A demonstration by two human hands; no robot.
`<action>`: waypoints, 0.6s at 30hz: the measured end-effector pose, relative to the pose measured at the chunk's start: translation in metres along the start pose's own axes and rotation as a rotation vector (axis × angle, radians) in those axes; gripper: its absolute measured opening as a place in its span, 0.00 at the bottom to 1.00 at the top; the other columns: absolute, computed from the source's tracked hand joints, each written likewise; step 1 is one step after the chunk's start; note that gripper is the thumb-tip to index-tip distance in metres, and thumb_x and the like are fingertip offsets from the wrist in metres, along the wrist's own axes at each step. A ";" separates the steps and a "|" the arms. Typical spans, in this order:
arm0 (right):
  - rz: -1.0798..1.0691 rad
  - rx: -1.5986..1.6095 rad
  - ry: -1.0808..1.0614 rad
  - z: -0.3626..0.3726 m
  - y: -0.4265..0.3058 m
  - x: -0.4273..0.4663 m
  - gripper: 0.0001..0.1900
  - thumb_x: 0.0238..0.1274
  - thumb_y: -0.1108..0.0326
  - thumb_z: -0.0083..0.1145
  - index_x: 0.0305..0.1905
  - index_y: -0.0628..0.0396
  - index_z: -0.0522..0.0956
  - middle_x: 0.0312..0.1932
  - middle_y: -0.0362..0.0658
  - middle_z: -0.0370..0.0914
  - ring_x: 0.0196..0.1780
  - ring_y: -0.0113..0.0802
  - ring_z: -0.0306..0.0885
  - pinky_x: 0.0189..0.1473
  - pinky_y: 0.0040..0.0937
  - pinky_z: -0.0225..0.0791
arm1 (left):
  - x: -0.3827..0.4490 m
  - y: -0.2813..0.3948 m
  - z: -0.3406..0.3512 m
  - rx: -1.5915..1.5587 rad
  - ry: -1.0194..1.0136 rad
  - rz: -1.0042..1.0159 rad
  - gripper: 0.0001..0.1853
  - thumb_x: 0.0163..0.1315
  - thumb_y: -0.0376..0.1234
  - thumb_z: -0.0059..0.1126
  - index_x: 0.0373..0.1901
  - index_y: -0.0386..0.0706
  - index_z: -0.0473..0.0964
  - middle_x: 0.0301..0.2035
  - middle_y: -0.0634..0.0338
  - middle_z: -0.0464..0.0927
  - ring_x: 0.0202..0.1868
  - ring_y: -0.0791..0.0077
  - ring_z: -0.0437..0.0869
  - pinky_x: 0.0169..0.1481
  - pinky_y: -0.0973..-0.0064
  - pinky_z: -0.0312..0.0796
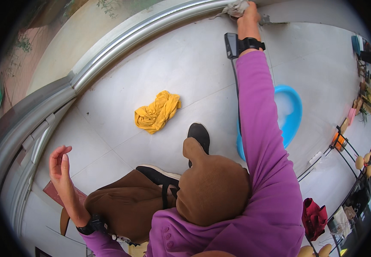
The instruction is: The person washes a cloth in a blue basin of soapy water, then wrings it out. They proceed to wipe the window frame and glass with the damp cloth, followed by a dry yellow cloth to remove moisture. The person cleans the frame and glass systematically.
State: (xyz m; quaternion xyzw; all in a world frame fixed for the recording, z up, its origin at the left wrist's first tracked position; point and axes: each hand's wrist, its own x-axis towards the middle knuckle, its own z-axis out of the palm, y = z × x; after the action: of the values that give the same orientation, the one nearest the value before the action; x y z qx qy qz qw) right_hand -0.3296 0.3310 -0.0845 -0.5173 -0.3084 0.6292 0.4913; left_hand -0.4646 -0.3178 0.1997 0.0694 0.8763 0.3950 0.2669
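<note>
My right hand (250, 13) reaches far out to the top of the view and grips a greyish cloth (236, 8) at the base of the window or door frame (130, 35). Raised at the left, my left hand (61, 165) has its fingers loosely curled, with nothing in it. A crumpled yellow cloth (157, 111) lies on the tiled floor beyond my shoes. Partly hidden behind my right sleeve, a blue basin (293, 112) holds whitish, sudsy-looking water.
Glass (60, 57) rises behind the curved-looking metal frame. A black metal rack (346, 154) with gourds (364, 163) stands at the right, near a dark red cloth or bag (314, 218). A reddish-brown board (55, 192) is beside my left forearm.
</note>
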 end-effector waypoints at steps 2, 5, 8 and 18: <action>0.016 0.007 0.188 0.003 -0.009 0.014 0.13 0.53 0.67 0.61 0.40 0.65 0.78 0.38 0.51 0.83 0.36 0.49 0.85 0.37 0.49 0.81 | -0.001 0.002 -0.001 -0.003 0.020 -0.024 0.11 0.72 0.31 0.54 0.53 0.38 0.77 0.46 0.57 0.83 0.55 0.72 0.80 0.66 0.74 0.64; 0.023 -0.055 0.136 0.013 0.002 -0.010 0.21 0.53 0.68 0.60 0.47 0.73 0.73 0.45 0.56 0.80 0.38 0.50 0.84 0.36 0.50 0.81 | -0.004 0.004 -0.003 -0.032 0.014 0.008 0.12 0.73 0.31 0.54 0.53 0.38 0.77 0.46 0.57 0.83 0.53 0.75 0.80 0.63 0.76 0.65; 0.087 -0.048 0.030 0.025 0.028 -0.076 0.20 0.53 0.67 0.59 0.47 0.73 0.74 0.45 0.55 0.81 0.36 0.47 0.84 0.36 0.46 0.81 | -0.006 0.007 -0.001 -0.026 0.011 0.021 0.12 0.73 0.33 0.54 0.53 0.38 0.77 0.45 0.58 0.84 0.52 0.77 0.80 0.61 0.78 0.67; 0.441 -0.230 0.109 0.096 0.099 -0.298 0.21 0.63 0.60 0.49 0.52 0.64 0.77 0.48 0.49 0.82 0.44 0.46 0.84 0.41 0.47 0.79 | -0.029 0.021 -0.004 -0.062 -0.059 0.118 0.11 0.70 0.31 0.57 0.50 0.35 0.79 0.43 0.57 0.84 0.51 0.74 0.82 0.62 0.75 0.68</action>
State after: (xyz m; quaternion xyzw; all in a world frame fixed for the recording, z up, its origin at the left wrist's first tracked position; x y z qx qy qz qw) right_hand -0.4565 0.0305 -0.0429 -0.6577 -0.2308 0.6531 0.2960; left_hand -0.4435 -0.3161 0.2291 0.1242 0.8497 0.4347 0.2712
